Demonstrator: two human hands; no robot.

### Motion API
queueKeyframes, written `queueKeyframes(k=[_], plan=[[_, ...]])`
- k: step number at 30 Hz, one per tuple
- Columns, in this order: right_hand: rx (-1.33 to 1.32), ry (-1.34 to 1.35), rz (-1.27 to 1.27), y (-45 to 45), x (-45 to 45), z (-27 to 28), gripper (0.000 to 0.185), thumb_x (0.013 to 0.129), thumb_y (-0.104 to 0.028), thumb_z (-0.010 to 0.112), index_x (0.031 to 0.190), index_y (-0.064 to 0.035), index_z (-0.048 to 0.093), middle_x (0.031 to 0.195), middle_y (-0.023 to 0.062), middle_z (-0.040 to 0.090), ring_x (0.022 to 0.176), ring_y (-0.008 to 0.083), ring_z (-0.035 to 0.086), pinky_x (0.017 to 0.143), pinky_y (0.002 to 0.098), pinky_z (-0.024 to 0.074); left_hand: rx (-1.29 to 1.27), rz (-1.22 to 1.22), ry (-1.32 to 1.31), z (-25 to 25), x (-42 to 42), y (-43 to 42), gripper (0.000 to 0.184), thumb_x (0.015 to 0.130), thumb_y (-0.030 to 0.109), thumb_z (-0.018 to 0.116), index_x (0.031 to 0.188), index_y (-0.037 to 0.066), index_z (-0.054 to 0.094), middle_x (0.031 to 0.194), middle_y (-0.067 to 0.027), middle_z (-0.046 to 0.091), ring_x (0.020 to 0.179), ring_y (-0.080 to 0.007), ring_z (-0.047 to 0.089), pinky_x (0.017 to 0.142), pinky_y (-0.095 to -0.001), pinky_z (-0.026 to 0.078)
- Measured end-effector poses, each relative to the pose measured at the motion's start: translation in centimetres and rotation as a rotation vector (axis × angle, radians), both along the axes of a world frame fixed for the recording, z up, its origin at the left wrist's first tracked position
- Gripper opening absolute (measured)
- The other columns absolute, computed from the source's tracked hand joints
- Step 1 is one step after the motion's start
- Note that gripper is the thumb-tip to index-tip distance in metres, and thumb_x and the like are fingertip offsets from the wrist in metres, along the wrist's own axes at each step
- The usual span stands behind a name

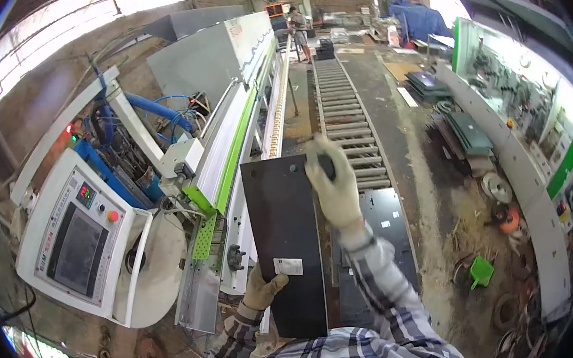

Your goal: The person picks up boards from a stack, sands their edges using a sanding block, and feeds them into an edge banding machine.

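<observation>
A dark rectangular panel (pixel 283 213) is held tilted in front of my body, with a white label (pixel 288 266) low on its face. My left hand (pixel 263 291), in a pale glove, grips the panel's lower left edge, its thumb beside the label. At the upper right corner of the panel is my gloved right hand (pixel 335 187), fingers curled round something dark that I cannot make out. More dark panels (pixel 381 221) with small white labels lie to the right, at the near end of the roller conveyor (pixel 347 113).
On the left are a machine with a green strip (pixel 238 151) and a control panel with a screen (pixel 78 249). A person (pixel 299 33) stands at the far end. Stacked boards (pixel 468 132) and a green dustpan (pixel 481 272) lie on the floor at the right.
</observation>
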State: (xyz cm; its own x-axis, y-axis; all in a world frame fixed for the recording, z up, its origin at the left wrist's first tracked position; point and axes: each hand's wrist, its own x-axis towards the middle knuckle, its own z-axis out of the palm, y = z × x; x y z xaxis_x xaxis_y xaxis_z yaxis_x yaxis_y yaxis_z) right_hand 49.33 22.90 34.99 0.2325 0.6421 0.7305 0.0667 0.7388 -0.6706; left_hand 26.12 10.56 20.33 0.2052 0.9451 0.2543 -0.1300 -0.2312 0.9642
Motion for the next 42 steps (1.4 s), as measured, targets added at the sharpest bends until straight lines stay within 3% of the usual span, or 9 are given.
queueKeyframes(k=[4,10,12,17,24,29,35,40,42], plan=[[-0.208,0.101,0.234,0.2,0.9,4.5,0.049,0.095,-0.004,0.071,0.142,0.0018,0.058,0.131,0.0151,0.068,0.123,0.0183,0.065,0.105,0.0327,0.0514,0.091,0.066,-0.025,-0.7,0.1,0.3,0.08,0.092,0.047,0.083,0.144,-0.002,0.047,0.113,-0.002,0.065,0.087,-0.0069,0.059,0.069,-0.0225,0.049],[0.135,-0.043,-0.107,1.0,0.3,0.4,0.046,0.096,-0.005,0.069,0.141,-0.0018,0.06,0.125,0.0143,0.071,0.116,0.0165,0.067,0.101,0.0318,0.0522,-0.047,0.03,0.038,-0.3,-0.1,-0.1,0.078,0.091,0.046,0.084,0.142,-0.002,0.051,0.121,-0.0055,0.068,0.104,-0.0135,0.065,0.085,-0.0285,0.055],[-0.148,0.08,0.229,2.3,1.5,4.3,0.043,0.098,-0.01,0.068,0.14,-0.0013,0.06,0.117,0.0147,0.073,0.104,0.016,0.066,0.094,0.032,0.0528,0.04,0.039,0.108,0.9,0.6,0.0,0.075,0.091,0.043,0.085,0.141,-0.002,0.052,0.121,-0.0043,0.068,0.102,-0.0126,0.065,0.085,-0.0278,0.054],[0.0,-0.007,0.072,-2.1,0.5,-3.4,0.049,0.093,-0.002,0.072,0.141,-0.0023,0.06,0.133,0.0145,0.068,0.129,0.0214,0.063,0.111,0.0358,0.048,0.058,0.082,0.079,1.0,0.5,-0.1,0.075,0.091,0.044,0.085,0.14,-0.002,0.052,0.121,-0.0033,0.068,0.104,-0.0131,0.065,0.088,-0.0289,0.054],[-0.07,0.017,0.145,1.9,1.3,4.1,0.043,0.099,-0.011,0.068,0.14,-0.0017,0.059,0.123,0.0152,0.071,0.116,0.0194,0.067,0.101,0.0333,0.0519,0.056,0.058,-0.008,1.3,1.3,0.3,0.071,0.091,0.04,0.085,0.139,-0.001,0.053,0.118,-0.0012,0.068,0.093,-0.0077,0.062,0.075,-0.0238,0.052],[-0.18,0.087,0.233,-1.9,0.1,-4.5,0.046,0.097,-0.006,0.07,0.141,-0.002,0.059,0.13,0.014,0.069,0.12,0.0184,0.066,0.105,0.0332,0.0503,-0.056,0.067,0.0,0.4,0.1,0.5,0.077,0.09,0.044,0.085,0.142,-0.002,0.051,0.121,-0.0022,0.067,0.098,-0.0085,0.064,0.079,-0.0233,0.052],[-0.086,0.017,0.214,3.5,0.2,4.4,0.047,0.098,-0.002,0.065,0.143,0.0001,0.057,0.122,0.0108,0.067,0.114,0.018,0.063,0.101,0.032,0.0496,-0.012,0.041,0.02,0.4,0.1,0.8,0.083,0.089,0.048,0.085,0.144,-0.002,0.049,0.118,0.0001,0.065,0.093,-0.0071,0.06,0.075,-0.0233,0.05],[-0.147,0.159,0.312,1.4,-0.2,-1.1,0.045,0.097,-0.003,0.066,0.142,0.0001,0.059,0.125,0.011,0.066,0.116,0.0162,0.06,0.104,0.03,0.0475,-0.066,-0.006,-0.033,0.5,0.2,0.9,0.077,0.092,0.049,0.082,0.138,-0.003,0.05,0.109,0.0006,0.065,0.083,-0.0056,0.057,0.068,-0.023,0.047],[0.029,-0.059,0.032,3.7,0.2,1.4,0.045,0.098,-0.001,0.065,0.143,-0.0009,0.059,0.124,0.0103,0.066,0.114,0.0158,0.061,0.102,0.0292,0.0481,0.0,0.039,0.146,0.9,-0.1,1.0,0.074,0.092,0.049,0.082,0.136,-0.003,0.053,0.111,-0.0008,0.067,0.088,-0.008,0.06,0.073,-0.0247,0.051]])
